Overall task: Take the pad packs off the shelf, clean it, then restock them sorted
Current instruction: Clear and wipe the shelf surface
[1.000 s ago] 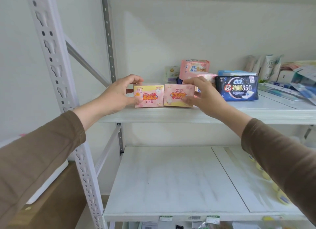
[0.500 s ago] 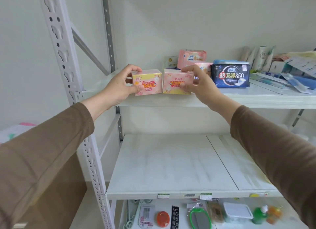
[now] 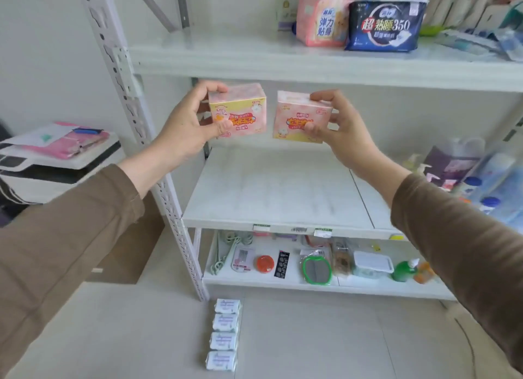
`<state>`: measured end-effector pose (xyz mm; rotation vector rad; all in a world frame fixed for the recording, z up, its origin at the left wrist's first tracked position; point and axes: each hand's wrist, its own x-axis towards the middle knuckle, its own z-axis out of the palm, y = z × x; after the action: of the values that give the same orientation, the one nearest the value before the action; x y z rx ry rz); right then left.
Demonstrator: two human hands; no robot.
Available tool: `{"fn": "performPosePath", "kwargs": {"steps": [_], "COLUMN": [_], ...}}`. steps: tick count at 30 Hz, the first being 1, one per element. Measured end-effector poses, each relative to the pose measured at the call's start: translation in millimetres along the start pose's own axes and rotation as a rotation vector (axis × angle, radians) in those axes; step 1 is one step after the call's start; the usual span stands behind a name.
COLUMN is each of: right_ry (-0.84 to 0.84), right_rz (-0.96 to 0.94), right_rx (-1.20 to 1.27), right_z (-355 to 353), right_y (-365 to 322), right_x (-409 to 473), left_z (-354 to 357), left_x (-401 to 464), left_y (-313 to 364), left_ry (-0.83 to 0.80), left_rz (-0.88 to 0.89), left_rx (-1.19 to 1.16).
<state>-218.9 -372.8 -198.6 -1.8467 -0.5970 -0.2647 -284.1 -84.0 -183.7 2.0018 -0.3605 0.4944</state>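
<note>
Dark navy plastic pad pack [image 3: 385, 24] on top shelf: "超熟睡350"; pink soft pack [image 3: 325, 22] beside it: "弹力贴身"; other print unreadable.

Head camera looks down, seemingly close, at shelving [image 3: 283, 217].

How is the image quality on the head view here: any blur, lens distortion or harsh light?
Head view: soft, even light, no glare or hard shadows; wide-angle bending bows the white shelf upright; the left hand and right hand with their pink pad packs are slightly smeared, print barely legible; right-edge bottles are blurred.
</note>
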Motion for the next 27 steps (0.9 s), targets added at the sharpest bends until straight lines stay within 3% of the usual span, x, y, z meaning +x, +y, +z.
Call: {"fn": "performPosePath", "kwargs": {"steps": [7,17,27], "right_ry": [-0.069,-0.141,-0.145], "right_rz": [0.196,0.475,0.687], "right_rx": [0.027,-0.06,-0.076], "right_z": [25.4,92.1,159.1], "right_y": [78.9,197.7,343.3], "right_x": [-93.9,-202.6,-291.9], "left_z": [52.9,116.9,207.2], "left_x": [-92.0,-210.5,-331.6], "left_y": [-52.4,-193.2,-311.2], "left_ry": [-0.081,-0.204,-0.308], "left_rz": [-0.229,-0.599,-0.795], "left_rx": [-0.045,-0.073,-0.168]}}
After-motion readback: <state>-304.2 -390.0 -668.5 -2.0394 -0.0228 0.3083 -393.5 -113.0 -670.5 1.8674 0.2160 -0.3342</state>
